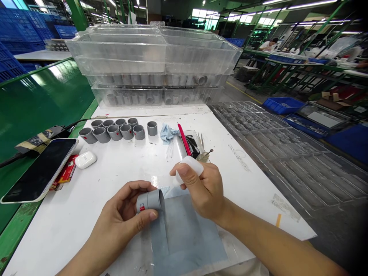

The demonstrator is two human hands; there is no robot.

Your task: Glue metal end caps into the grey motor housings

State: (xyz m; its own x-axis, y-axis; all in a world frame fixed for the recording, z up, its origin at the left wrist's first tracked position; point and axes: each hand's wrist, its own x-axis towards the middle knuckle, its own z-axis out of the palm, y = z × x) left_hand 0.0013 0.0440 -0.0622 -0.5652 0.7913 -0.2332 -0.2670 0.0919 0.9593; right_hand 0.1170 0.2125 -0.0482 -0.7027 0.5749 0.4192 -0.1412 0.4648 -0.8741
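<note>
left hand [120, 218] grips a grey pvc coupling [148, 201]; right hand [201, 188] pinches a white plastic bottle [188, 168]; a slipping grip could drop either.

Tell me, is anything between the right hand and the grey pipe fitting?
Nothing visible. The right hand holds a translucent white piece, and the grey pipe fitting sits in the left hand; only open space above a blue-grey mat separates them.
</note>
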